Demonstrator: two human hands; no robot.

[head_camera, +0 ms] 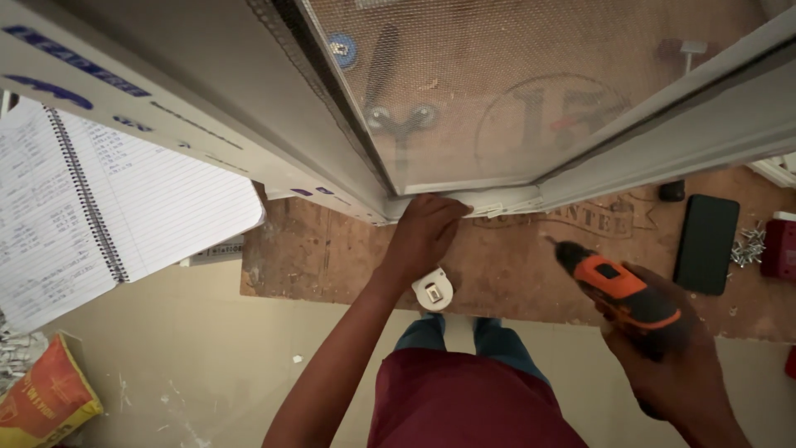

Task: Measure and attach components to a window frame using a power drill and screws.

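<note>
Nearest the camera is the person's own body, maroon shorts and blue trouser legs standing on a pale, scuffed floor (pixel 191 365), with an orange sack (pixel 46 402) at 8 o'clock. Just beyond the feet runs the edge of a worn brown board worktop (pixel 332 257). At 4 o'clock the right hand (pixel 676 373) has its fingers wrapped shut around the grip of an orange and black cordless drill (pixel 626 294), whose bit points toward 10 o'clock and hangs above the board, touching nothing. Near the centre the left hand (pixel 423 232) is curled closed over the bottom corner of a white aluminium window frame (pixel 497 199), pressing where two rails meet; a small white roller fitting (pixel 433 290) lies on the board just under the wrist. At 3 o'clock on the board lie a dark phone (pixel 706 242), a scatter of screws (pixel 750 246) beside it and a red box (pixel 781 246) at the edge. At 9 o'clock an open spiral notebook (pixel 99 199) overhangs the board. Farthest, toward 12 o'clock, the frame's mesh screen (pixel 514 75) rises, more brown board showing dimly through it.
</note>
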